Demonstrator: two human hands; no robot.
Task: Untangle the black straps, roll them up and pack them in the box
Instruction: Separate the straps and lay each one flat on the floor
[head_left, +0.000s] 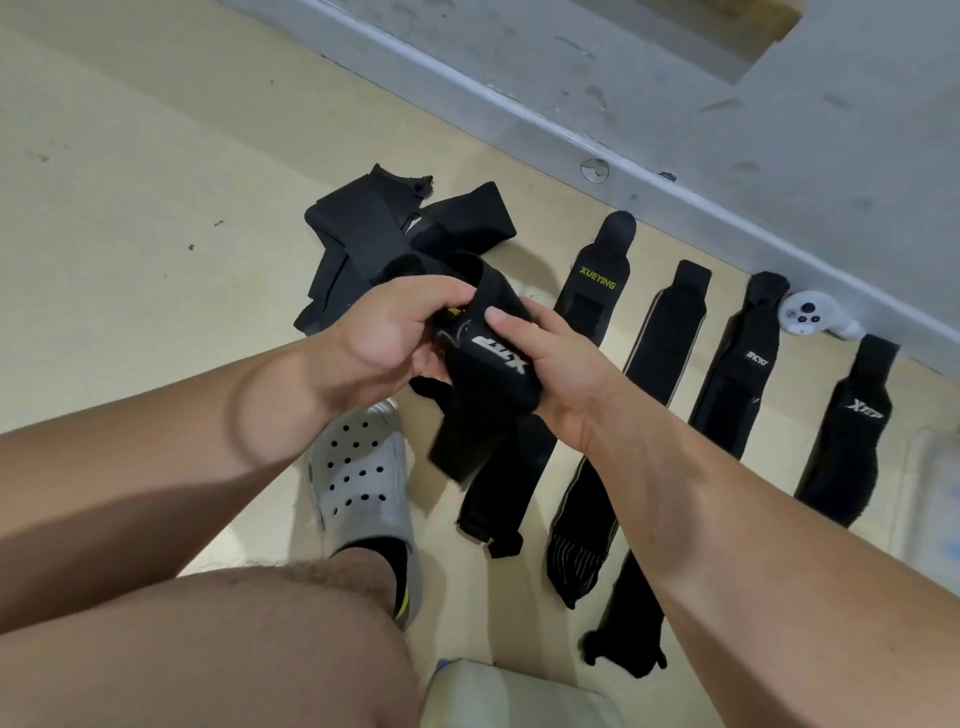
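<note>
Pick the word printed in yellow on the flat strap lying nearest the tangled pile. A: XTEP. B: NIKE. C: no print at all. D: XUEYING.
D: the flat strap beside the tangled pile reads XUEYING in yellow near its top end. The XTEP lettering is white and is on the held strap, not on this one.

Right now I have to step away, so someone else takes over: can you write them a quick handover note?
Left hand and right hand both grip one black Xtep strap, held above the floor.
The tangled pile lies beyond it.
Four straps lie flat in a row, Xueying strap to flat Xtep strap.
Done: four untangled.
Left: the pile, all rolling, packing.
</note>
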